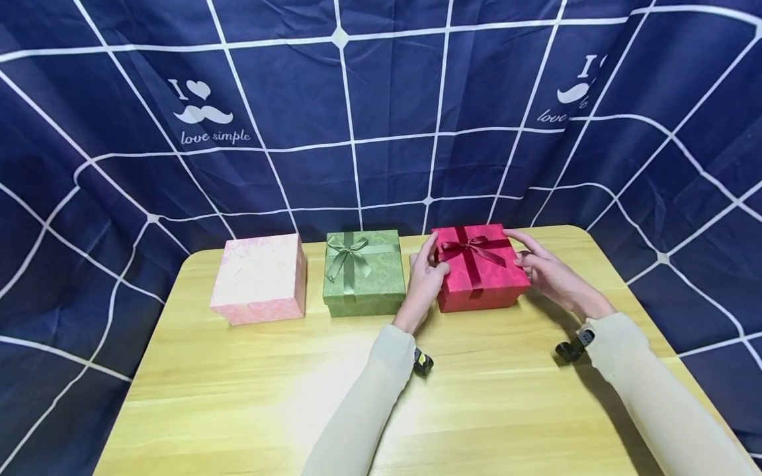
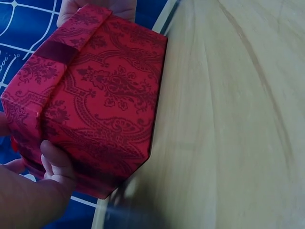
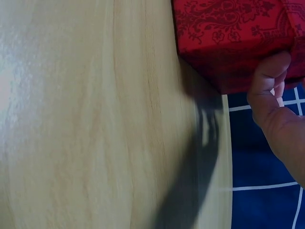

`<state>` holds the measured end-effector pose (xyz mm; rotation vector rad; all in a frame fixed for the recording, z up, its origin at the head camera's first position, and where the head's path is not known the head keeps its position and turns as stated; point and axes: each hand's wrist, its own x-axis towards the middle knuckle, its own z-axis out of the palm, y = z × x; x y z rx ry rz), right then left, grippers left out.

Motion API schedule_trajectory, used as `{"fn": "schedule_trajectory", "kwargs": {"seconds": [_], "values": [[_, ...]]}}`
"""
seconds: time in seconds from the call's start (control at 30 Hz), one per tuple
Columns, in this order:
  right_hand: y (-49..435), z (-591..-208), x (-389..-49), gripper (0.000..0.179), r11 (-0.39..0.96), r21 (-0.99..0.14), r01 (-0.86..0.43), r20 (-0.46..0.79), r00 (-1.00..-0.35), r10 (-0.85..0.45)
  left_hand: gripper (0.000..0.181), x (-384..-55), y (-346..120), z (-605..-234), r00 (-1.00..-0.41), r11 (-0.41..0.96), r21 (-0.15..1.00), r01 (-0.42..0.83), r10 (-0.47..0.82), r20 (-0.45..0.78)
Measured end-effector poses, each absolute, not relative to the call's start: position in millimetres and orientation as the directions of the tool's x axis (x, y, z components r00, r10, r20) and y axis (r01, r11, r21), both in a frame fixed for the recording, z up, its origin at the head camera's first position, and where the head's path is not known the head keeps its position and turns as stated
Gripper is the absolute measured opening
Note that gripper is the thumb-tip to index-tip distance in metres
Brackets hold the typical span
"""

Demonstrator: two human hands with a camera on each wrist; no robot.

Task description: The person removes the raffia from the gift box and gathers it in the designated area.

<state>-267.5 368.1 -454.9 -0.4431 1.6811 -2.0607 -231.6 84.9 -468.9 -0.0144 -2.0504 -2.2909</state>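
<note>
A red gift box (image 1: 485, 281) with a dark red ribbon and bow sits at the right of the row on the table. My left hand (image 1: 424, 285) grips its left side, with the thumb at the lid's lower edge in the left wrist view. On the opposite side, my right hand (image 1: 550, 276) holds the box by the lid's edge, its thumb (image 3: 272, 71) against the side wall. The lid (image 2: 55, 62) covers the box all round, and its dark floral pattern shows up close.
To the left stands a green gift box (image 1: 369, 301) with a green ribbon bow. Farther left is a pale pink gift box (image 1: 258, 311). All are near the back edge of the wooden table (image 1: 268, 396), before a dark blue checked curtain (image 1: 387, 86).
</note>
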Motion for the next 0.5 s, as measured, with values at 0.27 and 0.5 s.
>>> {"fn": "schedule_trajectory", "kwargs": {"seconds": [0.27,0.5], "values": [[366,-451,-265,0.065,-0.119,-0.986,0.115,-0.04,-0.863,-0.503,0.082,-236,85,-467,-0.996,-0.081,0.995,0.065,-0.071,0.059],[364,-449,-263,0.066,-0.129,-0.987,0.099,-0.023,-0.869,-0.494,0.083,-231,85,-461,-0.996,-0.101,0.994,0.045,-0.078,0.037]]}}
